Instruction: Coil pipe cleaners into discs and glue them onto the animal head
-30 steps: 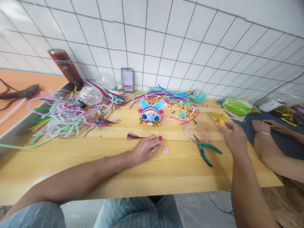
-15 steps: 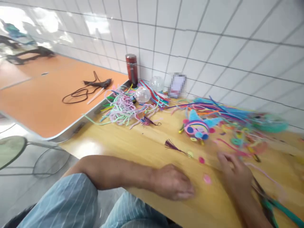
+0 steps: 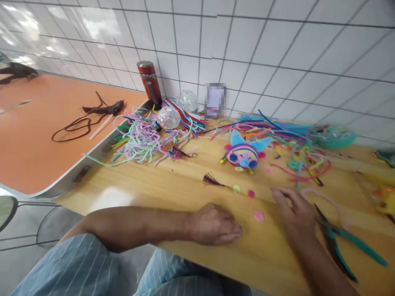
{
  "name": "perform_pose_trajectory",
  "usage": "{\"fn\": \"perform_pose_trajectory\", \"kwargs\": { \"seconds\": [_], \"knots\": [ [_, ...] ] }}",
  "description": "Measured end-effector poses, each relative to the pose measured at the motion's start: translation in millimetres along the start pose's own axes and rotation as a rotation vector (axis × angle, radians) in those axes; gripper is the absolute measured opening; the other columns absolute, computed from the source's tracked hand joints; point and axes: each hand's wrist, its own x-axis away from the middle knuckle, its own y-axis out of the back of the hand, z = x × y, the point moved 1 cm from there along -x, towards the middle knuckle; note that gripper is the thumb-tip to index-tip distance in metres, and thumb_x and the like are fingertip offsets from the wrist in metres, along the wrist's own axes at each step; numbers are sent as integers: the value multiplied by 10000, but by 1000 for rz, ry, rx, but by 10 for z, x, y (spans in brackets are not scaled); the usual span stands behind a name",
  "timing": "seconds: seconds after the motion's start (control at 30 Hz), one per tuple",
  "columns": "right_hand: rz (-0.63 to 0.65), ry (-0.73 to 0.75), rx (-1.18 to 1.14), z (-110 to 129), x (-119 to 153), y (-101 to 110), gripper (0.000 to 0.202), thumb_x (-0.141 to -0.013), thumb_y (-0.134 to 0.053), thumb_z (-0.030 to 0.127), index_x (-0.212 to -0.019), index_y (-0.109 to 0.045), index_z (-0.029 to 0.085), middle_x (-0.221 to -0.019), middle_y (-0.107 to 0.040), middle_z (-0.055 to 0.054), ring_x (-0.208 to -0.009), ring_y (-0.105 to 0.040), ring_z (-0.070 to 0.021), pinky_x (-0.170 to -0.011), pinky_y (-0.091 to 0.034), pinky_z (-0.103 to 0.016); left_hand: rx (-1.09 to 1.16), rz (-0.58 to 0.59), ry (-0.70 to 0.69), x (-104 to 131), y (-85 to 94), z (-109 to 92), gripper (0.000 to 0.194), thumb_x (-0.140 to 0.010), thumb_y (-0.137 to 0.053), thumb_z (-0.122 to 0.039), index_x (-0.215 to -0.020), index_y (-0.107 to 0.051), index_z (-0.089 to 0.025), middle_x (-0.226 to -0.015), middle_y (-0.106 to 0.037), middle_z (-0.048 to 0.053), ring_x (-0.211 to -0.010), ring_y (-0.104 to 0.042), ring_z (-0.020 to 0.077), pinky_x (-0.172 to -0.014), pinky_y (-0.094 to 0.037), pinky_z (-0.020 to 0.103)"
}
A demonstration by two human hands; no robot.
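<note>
My left hand [image 3: 214, 225] rests curled on the wooden table near its front edge, its fingers folded under; whether anything is inside cannot be seen. To the right, my right hand [image 3: 294, 211] has thumb and forefinger apart at the tips, with nothing visible between them. Between the hands lies a pink disc [image 3: 259, 216]; a red disc [image 3: 251, 193], a yellow disc [image 3: 236, 188] and a dark tassel [image 3: 212, 179] are farther back. Behind them sits a round pink figure with blue ears [image 3: 243, 155]. Green-handled pliers [image 3: 335, 234] lie open beside my right wrist.
Tangled pipe cleaners [image 3: 140, 137] and two clear balls, one in front [image 3: 168, 118], lie at the back left near a red flask [image 3: 150, 84]. A phone [image 3: 215, 100] leans on the tiled wall. A glue gun [image 3: 106, 107] rests on the orange table [image 3: 37, 156].
The view has turned slightly right, so the table's things appear farther left, and more of the pliers and the right side shows. Both hands keep nearly the same pose.
</note>
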Motion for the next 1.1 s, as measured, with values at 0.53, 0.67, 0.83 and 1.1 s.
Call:
{"fn": "perform_pose_trajectory", "kwargs": {
  "seconds": [0.53, 0.67, 0.83, 1.1],
  "knots": [
    [17, 175, 91, -41, -93, -260, 288, -953, -557, 430, -795, -696, 234, -746, -722, -66, -673, -620, -210, -699, -484, -349, -283, -23, 420, -173, 281, 340, 241, -999, -575, -262, -1173, -711, -166, -1127, -717, 146, -1054, -675, 267, -949, -527, 419],
    [47, 178, 62, -13, -74, -192, 253, -963, -575, 406, -827, -706, 237, -772, -735, -59, -697, -639, -209, -706, -486, -341, -144, 33, 596, -220, 244, 532, 148, -978, -612, -245, -1046, -727, -181, -1105, -689, 134, -1056, -642, 275, -1000, -501, 450],
    [45, 160, 14, 16, -98, -109, 250, -950, -577, 414, -831, -710, 239, -790, -750, -59, -713, -648, -209, -713, -495, -340, -49, -23, 658, -276, 245, 564, 156, -983, -582, -191, -858, -674, -179, -975, -689, 102, -993, -616, 250, -994, -471, 433],
    [170, 121, -113, 535, 36, 54, 234, -950, -627, 412, -837, -739, 241, -824, -768, -43, -744, -667, -203, -709, -514, -333, 979, -386, 927, -272, 354, 104, 421, -873, -750, -571, -885, -641, -165, -755, -591, -18, -701, -516, 115, -725, -428, 256]
  ]
}}
